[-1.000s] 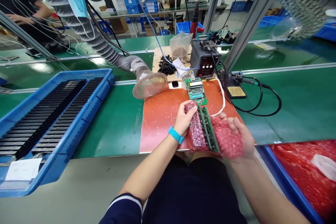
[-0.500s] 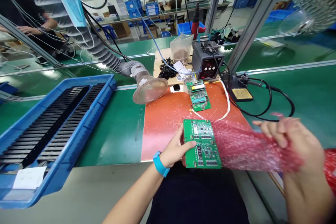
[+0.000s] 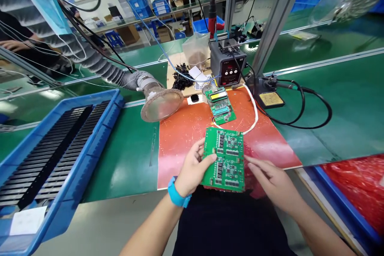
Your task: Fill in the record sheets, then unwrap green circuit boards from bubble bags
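A green circuit board with rows of chips and displays is held upright over the front edge of the orange mat. My left hand grips its left edge, thumb on the face, fingers behind. At the board's right edge is my right hand, its fingers pressed together on pink bubble wrap that shows behind and below the board. Beyond the board, a smaller green board with a yellow display lies on the mat.
A blue tray of black strips stands left. A fume hood hangs over the mat. Behind are a soldering station and iron stand. Red wrap fills a bin at right. A person's hand shows far left.
My right hand has moved left to the board's edge, and the stretched pink wrap is now mostly behind the board. The view has shifted, showing more of the red wrap bin.
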A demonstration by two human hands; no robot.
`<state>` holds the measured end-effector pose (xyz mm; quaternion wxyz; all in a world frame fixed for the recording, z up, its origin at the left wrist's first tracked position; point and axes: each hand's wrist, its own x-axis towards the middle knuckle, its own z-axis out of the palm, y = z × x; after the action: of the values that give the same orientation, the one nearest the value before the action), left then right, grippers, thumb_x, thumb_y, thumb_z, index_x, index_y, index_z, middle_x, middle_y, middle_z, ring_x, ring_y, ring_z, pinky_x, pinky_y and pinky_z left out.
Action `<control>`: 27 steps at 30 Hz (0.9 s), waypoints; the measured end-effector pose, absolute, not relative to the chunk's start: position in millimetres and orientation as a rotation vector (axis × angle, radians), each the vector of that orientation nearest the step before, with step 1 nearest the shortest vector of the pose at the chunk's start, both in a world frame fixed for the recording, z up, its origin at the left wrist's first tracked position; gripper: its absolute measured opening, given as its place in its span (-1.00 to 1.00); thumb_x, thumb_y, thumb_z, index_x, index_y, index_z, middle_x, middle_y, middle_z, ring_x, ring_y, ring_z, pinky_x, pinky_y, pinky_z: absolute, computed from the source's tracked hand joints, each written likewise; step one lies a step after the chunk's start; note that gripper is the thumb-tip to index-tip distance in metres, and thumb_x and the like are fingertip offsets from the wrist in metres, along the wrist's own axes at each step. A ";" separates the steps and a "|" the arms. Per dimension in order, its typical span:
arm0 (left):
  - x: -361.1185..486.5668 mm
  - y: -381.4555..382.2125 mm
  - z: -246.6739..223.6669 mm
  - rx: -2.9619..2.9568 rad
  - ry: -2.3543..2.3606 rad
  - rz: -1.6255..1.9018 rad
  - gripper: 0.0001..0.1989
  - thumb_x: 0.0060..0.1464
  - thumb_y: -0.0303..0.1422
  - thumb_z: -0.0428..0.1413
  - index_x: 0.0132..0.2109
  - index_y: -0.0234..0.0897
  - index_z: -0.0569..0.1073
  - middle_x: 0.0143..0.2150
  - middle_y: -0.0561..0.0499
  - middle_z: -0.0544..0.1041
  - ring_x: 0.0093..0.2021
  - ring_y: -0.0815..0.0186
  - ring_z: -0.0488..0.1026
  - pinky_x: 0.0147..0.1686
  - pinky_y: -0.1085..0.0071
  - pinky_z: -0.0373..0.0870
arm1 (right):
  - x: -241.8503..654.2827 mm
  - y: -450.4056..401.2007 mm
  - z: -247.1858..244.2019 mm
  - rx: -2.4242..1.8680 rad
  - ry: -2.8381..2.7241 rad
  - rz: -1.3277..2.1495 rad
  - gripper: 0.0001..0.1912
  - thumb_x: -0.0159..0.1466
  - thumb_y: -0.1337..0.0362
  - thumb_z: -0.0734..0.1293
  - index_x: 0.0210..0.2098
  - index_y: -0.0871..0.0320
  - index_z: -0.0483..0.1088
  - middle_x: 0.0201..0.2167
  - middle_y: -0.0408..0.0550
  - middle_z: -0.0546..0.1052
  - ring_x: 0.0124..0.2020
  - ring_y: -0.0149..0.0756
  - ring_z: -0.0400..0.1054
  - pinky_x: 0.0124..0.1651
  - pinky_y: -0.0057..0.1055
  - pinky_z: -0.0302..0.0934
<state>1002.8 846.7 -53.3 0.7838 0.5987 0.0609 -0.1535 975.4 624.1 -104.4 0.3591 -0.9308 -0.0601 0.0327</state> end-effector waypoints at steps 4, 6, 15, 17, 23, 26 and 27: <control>1014.0 899.1 -55.2 1.333 0.297 -0.124 -0.52 -0.03 -0.31 0.16 0.05 -0.27 0.29 -0.04 -0.08 0.46 -0.05 0.19 0.42 -0.12 0.37 0.40 | 986.8 609.3 -109.6 -2.864 -0.022 -0.061 -0.35 0.15 -0.09 0.19 0.00 0.32 0.32 -0.45 0.10 0.49 -0.35 -0.04 0.38 -0.17 -0.10 0.18; 1019.3 930.5 -61.8 1.381 0.341 -0.088 -0.50 -0.06 -0.29 0.18 0.04 -0.28 0.29 -0.08 -0.06 0.48 -0.10 0.21 0.44 -0.15 0.37 0.41 | 992.5 605.1 -112.1 -2.913 -0.097 0.014 -0.45 0.13 -0.10 0.22 -0.15 0.26 0.39 -0.45 0.07 0.49 -0.36 -0.05 0.37 -0.19 -0.12 0.17; 1020.7 956.2 -91.4 2.275 0.273 0.136 -0.50 0.04 -0.22 0.05 0.10 -0.37 0.28 0.06 -0.29 0.35 0.14 -0.09 0.21 0.11 -0.05 0.11 | 1009.6 613.2 -100.3 -2.380 -0.120 0.270 -0.73 0.22 0.08 0.13 -0.47 0.15 0.17 -0.51 -0.13 0.36 -0.47 -0.37 0.25 -0.41 -0.43 0.16; 1008.1 932.6 -85.0 2.469 0.245 0.382 -0.45 0.02 -0.24 0.08 0.14 -0.38 0.24 0.20 -0.32 0.15 0.27 -0.16 -0.12 0.19 -0.12 -0.16 | 1008.4 618.9 -101.4 -2.184 -0.019 0.345 -0.72 0.21 0.05 0.15 -0.42 0.15 0.20 -0.48 -0.13 0.39 -0.44 -0.37 0.28 -0.38 -0.44 0.20; 961.9 869.3 -78.9 2.368 -0.667 -0.067 -0.56 0.00 -0.29 0.12 0.07 -0.04 0.34 0.22 -0.06 0.19 0.26 0.03 0.02 0.16 0.01 0.10 | 1000.2 634.0 -91.3 -1.560 0.142 0.523 -0.61 0.21 0.07 0.19 -0.03 0.11 0.19 -0.09 -0.03 0.43 -0.08 -0.28 0.35 -0.01 -0.31 0.25; 958.3 869.2 -84.7 2.190 -0.458 -0.191 -0.73 0.11 -0.32 0.01 -0.05 -0.07 0.45 0.09 -0.04 0.37 0.16 0.14 0.22 0.16 0.10 0.12 | 998.1 643.0 -79.0 -1.540 0.091 0.579 -0.58 0.17 0.03 0.24 -0.06 0.13 0.26 -0.10 -0.01 0.46 -0.09 -0.22 0.37 0.00 -0.25 0.26; 959.2 870.7 -86.2 2.119 -0.354 -0.218 -0.77 0.11 -0.30 0.01 -0.10 -0.10 0.48 0.01 -0.04 0.44 0.10 0.16 0.30 0.15 0.14 0.14 | 997.8 646.8 -76.5 -1.571 0.076 0.574 -0.57 0.14 0.04 0.27 -0.07 0.15 0.28 -0.11 0.00 0.46 -0.09 -0.20 0.37 0.01 -0.23 0.26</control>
<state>959.2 870.7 -86.2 0.4718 0.8652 -0.1447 -0.0889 997.8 646.8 -76.5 0.6695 -0.6970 0.0338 0.2546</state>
